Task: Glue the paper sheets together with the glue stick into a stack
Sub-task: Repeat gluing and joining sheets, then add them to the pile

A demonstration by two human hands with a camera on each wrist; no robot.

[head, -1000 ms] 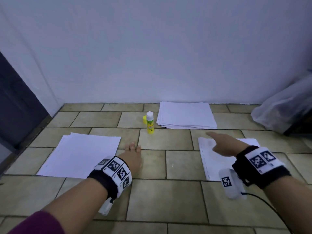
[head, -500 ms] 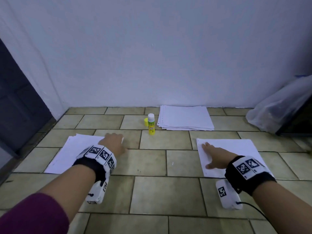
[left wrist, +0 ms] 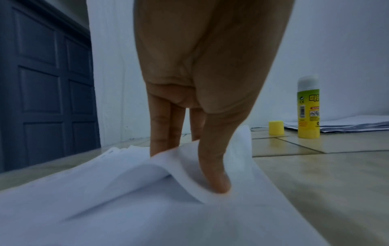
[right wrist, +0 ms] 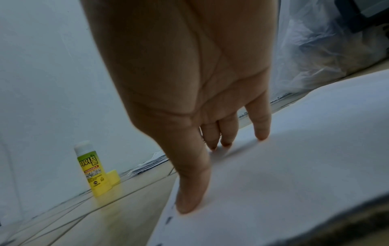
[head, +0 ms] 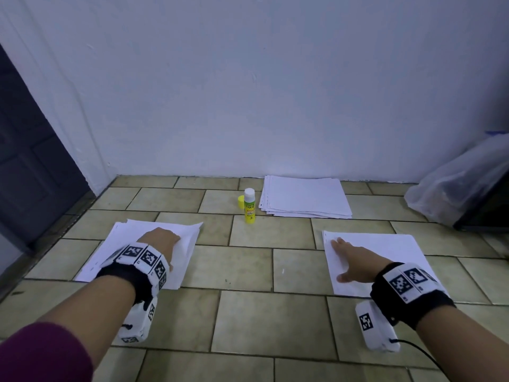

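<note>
Dark panelled door point(head: 30, 150): far left, set in the pale wall.

Left paper pile point(head: 115, 252): several white sheets lying loosely on the tiled floor point(head: 248, 312), edges not squared, punched holes along the far-left edge.

Left hand point(head: 161, 241): resting on the left paper pile near its right side. In the left wrist view the thumb point(left wrist: 212, 166) presses down on the pile while the top sheet point(left wrist: 168, 168) buckles up in a fold between thumb and fingers point(left wrist: 162, 129); the hand appears to be pinching that sheet, though the fingertips are hidden behind the fold. Wrist carries a black band with printed markers.

Yellow cap point(head: 240, 202): off the stick, standing on the floor just beside and behind it.

Glue stick point(head: 249, 205): upright on the floor, uncapped, white top and yellow-green label, between the two near papers and further back, just left of the rear pile.

Rear paper stack point(head: 305, 197): white sheets against the wall, edges fanned slightly at the left.

Right sheet point(head: 385, 257): white paper flat on the floor, holes along its left edge; whether it is one sheet or more cannot be told.

Right hand point(head: 351, 260): laid flat on the left part of the right sheet, fingers straight and slightly spread, thumb out to the side, fingertips point(right wrist: 262, 133) touching the paper. Marker band on the wrist, cable trailing.

Clear plastic bag point(head: 451, 194): far right, against the wall, over a dark object.
</note>
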